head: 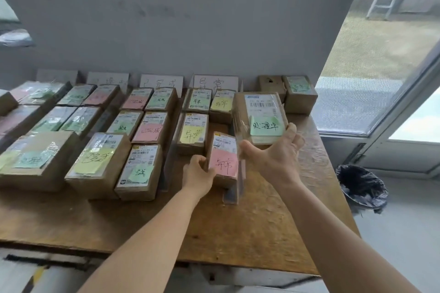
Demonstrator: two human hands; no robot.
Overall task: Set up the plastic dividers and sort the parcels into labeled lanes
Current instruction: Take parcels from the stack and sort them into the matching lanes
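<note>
My left hand (198, 170) grips the pink-noted brown cardboard parcel (223, 162) on the wooden counter (250, 233), squaring its lane; my right hand (276, 150) holds up the green-noted taped parcel (260, 118) for reading.

I have a single view, from the camera on the person's head. It faces forward and down over the wooden table (238, 233), close enough that both forearms reach in from the bottom edge, with the grey wall (190, 19) straight ahead.
</note>
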